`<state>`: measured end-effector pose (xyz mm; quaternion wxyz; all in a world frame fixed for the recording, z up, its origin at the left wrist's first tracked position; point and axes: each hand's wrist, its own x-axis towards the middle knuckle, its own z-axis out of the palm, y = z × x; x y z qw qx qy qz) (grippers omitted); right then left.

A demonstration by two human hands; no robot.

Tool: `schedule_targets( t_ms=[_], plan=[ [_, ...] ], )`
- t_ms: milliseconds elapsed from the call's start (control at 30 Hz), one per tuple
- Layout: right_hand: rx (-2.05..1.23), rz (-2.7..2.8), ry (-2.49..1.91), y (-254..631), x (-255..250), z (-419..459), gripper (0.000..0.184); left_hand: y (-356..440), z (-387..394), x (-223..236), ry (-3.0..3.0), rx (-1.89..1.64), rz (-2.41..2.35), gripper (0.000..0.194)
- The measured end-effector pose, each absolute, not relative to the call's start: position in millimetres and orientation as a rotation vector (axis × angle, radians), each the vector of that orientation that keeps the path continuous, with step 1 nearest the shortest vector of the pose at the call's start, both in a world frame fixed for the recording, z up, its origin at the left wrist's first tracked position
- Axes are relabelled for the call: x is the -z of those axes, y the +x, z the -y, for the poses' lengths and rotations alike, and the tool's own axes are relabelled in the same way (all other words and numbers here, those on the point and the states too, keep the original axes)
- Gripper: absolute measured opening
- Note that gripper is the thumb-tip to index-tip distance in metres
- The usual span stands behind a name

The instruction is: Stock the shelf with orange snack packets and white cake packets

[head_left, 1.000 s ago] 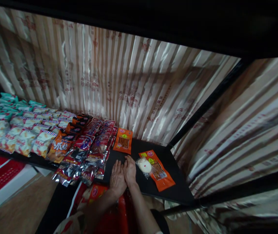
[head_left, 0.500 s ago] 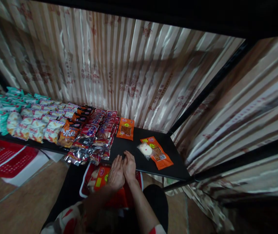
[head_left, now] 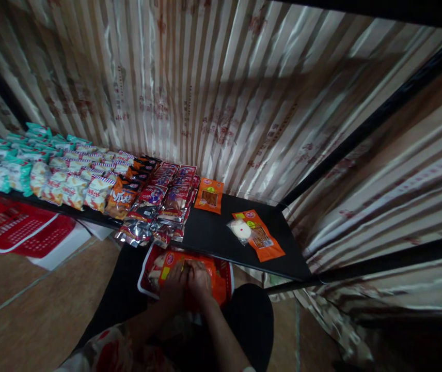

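Observation:
Low in front of me, my left hand (head_left: 175,283) and my right hand (head_left: 199,279) are side by side over a red basket with a white rim (head_left: 142,281). Their fingers curl down onto an orange snack packet (head_left: 214,274) lying at the top of the basket. Both hands look closed on it, though dim light hides the fingertips. Pale wrapped pieces (head_left: 155,274) show at the basket's left side. On the black shelf (head_left: 209,235) beyond are a flat orange packet (head_left: 209,195) and another orange packet (head_left: 265,243), with a round white item in clear wrap (head_left: 241,230) against it.
Rows of dark red packets (head_left: 176,199), orange-brown bags (head_left: 122,196), white bags (head_left: 99,194) and teal bags (head_left: 6,173) fill the shelf's left part. Black metal posts (head_left: 360,129) and a striped curtain (head_left: 205,103) stand behind. A red and white item (head_left: 15,227) lies at left.
Both hands have come down and nearer to me, from the shelf's front edge onto the orange packet, their straight fingers now bent. The camera view has shifted slightly.

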<state>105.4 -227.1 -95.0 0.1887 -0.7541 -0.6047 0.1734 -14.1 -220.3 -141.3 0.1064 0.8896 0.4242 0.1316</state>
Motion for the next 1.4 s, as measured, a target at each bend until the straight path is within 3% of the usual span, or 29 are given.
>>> schedule_targets(
  t_ms=[167,700,1000,1267,1400],
  plan=[
    [-0.541,1.747,-2.336,114.5,107.7,215.1,0.042,-16.9,222.1,151.5,2.499,-0.125,-1.45,0.048],
    [-0.803,1.823,-2.563,117.1,96.0,189.4,0.065,-24.6,227.1,162.7,2.557,-0.038,-1.405,0.05],
    [-0.627,1.859,-2.549,112.9,103.8,194.1,0.056,-24.5,228.7,169.6,2.61,-0.108,-1.429,0.049],
    [-0.523,1.793,-2.602,110.9,100.0,194.1,0.031,-27.8,226.9,160.5,2.569,-0.085,-1.36,0.055],
    [-0.481,1.785,-2.597,114.4,99.3,197.1,0.033,-29.8,226.9,160.3,2.547,-0.107,-1.317,0.055]
  ],
)
